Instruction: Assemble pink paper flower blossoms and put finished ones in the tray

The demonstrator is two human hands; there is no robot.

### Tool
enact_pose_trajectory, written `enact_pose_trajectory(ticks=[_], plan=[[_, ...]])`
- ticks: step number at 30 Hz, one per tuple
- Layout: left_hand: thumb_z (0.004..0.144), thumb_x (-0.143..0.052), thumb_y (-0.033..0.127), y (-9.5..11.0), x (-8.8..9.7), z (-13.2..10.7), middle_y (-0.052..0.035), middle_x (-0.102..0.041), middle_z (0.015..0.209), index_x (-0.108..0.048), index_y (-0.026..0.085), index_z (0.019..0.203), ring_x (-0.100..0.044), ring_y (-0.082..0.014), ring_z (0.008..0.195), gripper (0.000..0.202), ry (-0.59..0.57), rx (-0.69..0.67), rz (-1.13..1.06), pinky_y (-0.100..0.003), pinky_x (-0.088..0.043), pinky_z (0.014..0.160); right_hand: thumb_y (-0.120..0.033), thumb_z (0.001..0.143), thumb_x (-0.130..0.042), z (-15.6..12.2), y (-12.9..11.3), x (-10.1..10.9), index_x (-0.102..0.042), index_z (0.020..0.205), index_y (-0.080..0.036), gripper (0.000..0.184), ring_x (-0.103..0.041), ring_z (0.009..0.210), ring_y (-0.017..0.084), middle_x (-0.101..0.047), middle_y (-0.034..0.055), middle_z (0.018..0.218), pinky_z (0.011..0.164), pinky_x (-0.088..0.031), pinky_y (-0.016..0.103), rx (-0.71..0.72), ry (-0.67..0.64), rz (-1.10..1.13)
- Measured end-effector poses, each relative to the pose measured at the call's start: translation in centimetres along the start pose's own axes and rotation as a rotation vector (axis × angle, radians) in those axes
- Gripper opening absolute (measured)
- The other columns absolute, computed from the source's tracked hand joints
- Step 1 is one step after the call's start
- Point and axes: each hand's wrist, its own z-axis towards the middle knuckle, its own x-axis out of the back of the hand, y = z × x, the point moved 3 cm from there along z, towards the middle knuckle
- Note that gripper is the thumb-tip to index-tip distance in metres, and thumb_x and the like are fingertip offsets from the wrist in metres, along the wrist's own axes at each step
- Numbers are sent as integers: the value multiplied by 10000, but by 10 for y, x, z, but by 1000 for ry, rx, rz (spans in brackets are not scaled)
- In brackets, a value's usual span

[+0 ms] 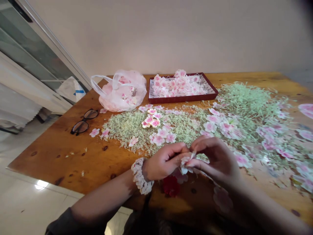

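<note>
Close to the table's front edge, my left hand pinches a pale artificial flower between thumb and fingers. A beige scrunchie circles that wrist. From the other side my right hand grips the same flower, thumb and fingertips closed on its petals. The fingers hide part of the flower. Below the hands lies a red flower, partly in shadow. Several pink-and-white fabric flowers rest on a heap of light green stems just beyond my hands.
A dark red tray full of finished-looking pink blossoms stands at the back. Left of it sits a translucent plastic bag with more flowers inside. Glasses lie near the left edge. Greener stems and scattered flowers cover the right side.
</note>
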Motion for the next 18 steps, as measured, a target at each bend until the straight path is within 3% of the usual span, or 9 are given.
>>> enact_pose_trajectory(ticks=[3,6,9,13,18], plan=[[894,-486,413,-2,1,1,17,-439,678,-494,164,726,-398,-103,632,300,74,89,-7,-220,-352,613,-268,742,-740,3,9,8,-554,1051,-298,362,-592,865,151,-572,7,938,749,-523,274,-165,-95,76],[854,-530,475,-8,5,2,21,-432,657,-535,168,753,-398,-104,604,323,186,184,-81,-226,-354,592,-452,839,-596,6,12,13,-580,1094,-302,296,-588,923,173,-589,29,1002,783,-510,289,-281,-134,131],[809,-590,492,-16,8,2,29,-427,655,-579,169,816,-377,-85,568,323,240,237,-259,-216,-331,559,-433,896,-516,8,11,12,-609,1024,-285,216,-597,879,154,-615,24,961,764,-499,265,-396,-95,93],[812,-603,468,-19,6,3,28,-437,663,-615,159,877,-369,-70,568,316,194,274,-357,-202,-296,546,-367,845,-619,8,10,4,-566,942,-245,165,-597,804,128,-599,-1,866,700,-495,228,-507,-93,137],[799,-621,452,-20,7,2,28,-442,673,-615,148,813,-388,-74,599,304,203,302,-280,-198,-311,563,-347,823,-647,5,11,2,-535,935,-224,200,-581,750,115,-565,-3,843,649,-493,222,-471,-118,82]])
